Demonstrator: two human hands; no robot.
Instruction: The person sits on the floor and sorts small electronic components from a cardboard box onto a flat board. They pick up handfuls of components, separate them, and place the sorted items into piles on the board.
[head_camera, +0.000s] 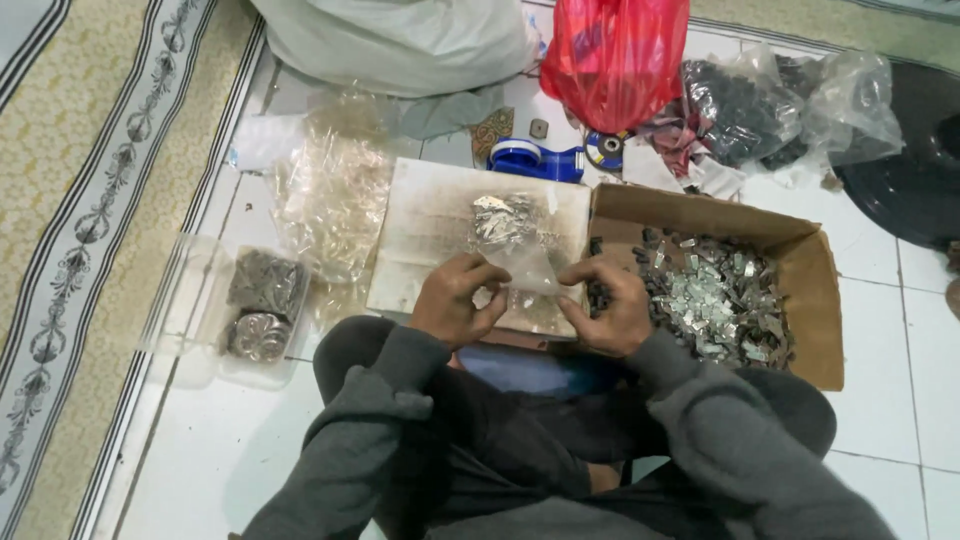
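My left hand (456, 300) and my right hand (610, 305) both pinch the near end of a small clear plastic bag (520, 248) filled with small shiny metal pieces. The bag lies on a worn white board (430, 225) resting across my lap. Just right of my right hand stands an open cardboard box (810, 290) holding a heap of the same small silver and dark metal parts (715, 295).
A pile of empty clear bags (335, 190) lies left of the board, with a clear plastic tub (250, 310) of filled bags beside it. Behind are a blue tape dispenser (535, 160), a red plastic bag (615, 55), a white sack (400, 40) and clear bags of dark parts (745, 105). A patterned rug (90, 200) lies left.
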